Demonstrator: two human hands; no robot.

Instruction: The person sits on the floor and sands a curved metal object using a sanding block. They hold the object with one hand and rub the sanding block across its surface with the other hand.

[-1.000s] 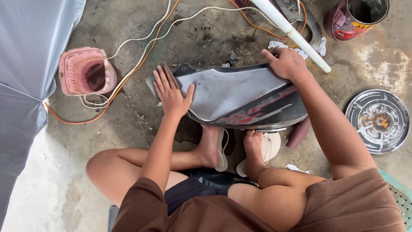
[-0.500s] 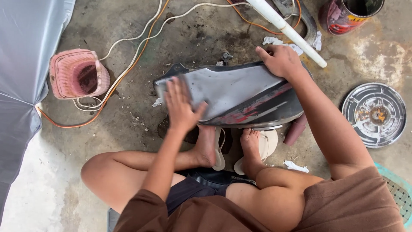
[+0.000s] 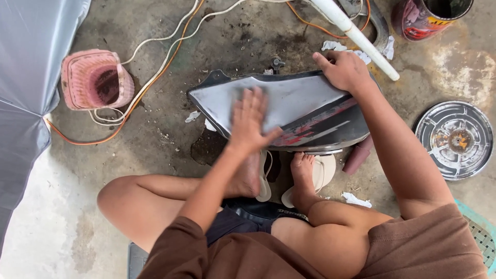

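Note:
A grey motorcycle body panel (image 3: 305, 98) with red and black stripes along its lower edge rests tilted above my feet. My left hand (image 3: 250, 121) lies flat on the panel's sanded grey face, fingers spread and blurred by motion; whether anything is under the palm is hidden. My right hand (image 3: 343, 70) grips the panel's upper right edge, thumb over the rim. I sit on the concrete floor with knees bent, my feet on pale sandals (image 3: 323, 173) under the panel.
A pink woven basket (image 3: 93, 80) stands at the left among white and orange cables (image 3: 155, 46). A white pipe (image 3: 356, 36) and a red can (image 3: 423, 18) lie at the top right. A round metal cover (image 3: 454, 139) is at the right, a grey sheet (image 3: 31, 62) far left.
My left hand has slid rightward across the panel's face, from its left end to the middle. The right hand keeps its grip on the upper edge.

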